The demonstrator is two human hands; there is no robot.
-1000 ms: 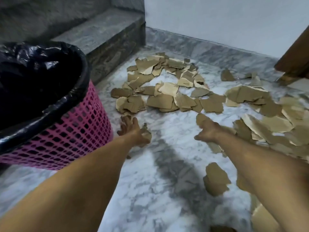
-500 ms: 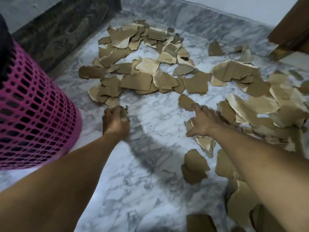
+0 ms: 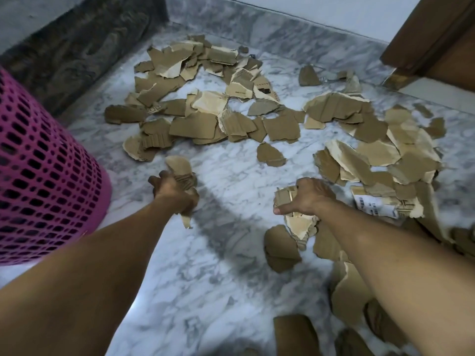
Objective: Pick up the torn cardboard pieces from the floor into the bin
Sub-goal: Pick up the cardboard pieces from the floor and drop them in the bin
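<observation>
My left hand (image 3: 174, 192) has its grip curled around a small bunch of torn cardboard pieces (image 3: 183, 173); one piece sticks out at 12 o'clock and another hangs below at 6 o'clock. My right hand (image 3: 305, 197) pinches a second bunch (image 3: 284, 197) at its 9 o'clock side, thumb under, fingers on top. More loose pieces (image 3: 203, 127) lie on the marble floor (image 3: 226, 253) at 12 o'clock from both hands, and a heap (image 3: 380, 155) lies at 2 o'clock from my right hand. The pink bin (image 3: 43, 181) stands at 9 o'clock from my left hand, near but not touching it.
</observation>
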